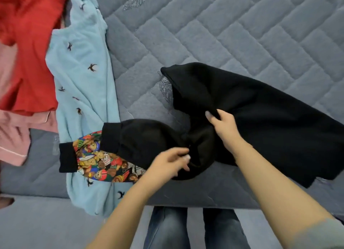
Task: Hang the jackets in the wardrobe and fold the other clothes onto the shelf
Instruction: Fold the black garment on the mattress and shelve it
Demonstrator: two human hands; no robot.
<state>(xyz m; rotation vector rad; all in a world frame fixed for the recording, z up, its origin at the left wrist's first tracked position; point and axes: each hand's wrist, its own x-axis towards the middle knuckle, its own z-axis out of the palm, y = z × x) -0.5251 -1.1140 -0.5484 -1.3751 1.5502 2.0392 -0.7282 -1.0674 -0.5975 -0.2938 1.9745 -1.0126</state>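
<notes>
A black sweatshirt lies crumpled on the grey quilted mattress, its body spread to the right. One sleeve has a colourful teddy-bear print and a black cuff and stretches left over a light blue fleece garment with small dark birds. My right hand pinches the black fabric near the middle of the sweatshirt. Lower down, my left hand grips a bunched fold of the same garment.
A red garment and a pink one lie at the left edge of the mattress. My legs in blue jeans stand against the mattress's near edge.
</notes>
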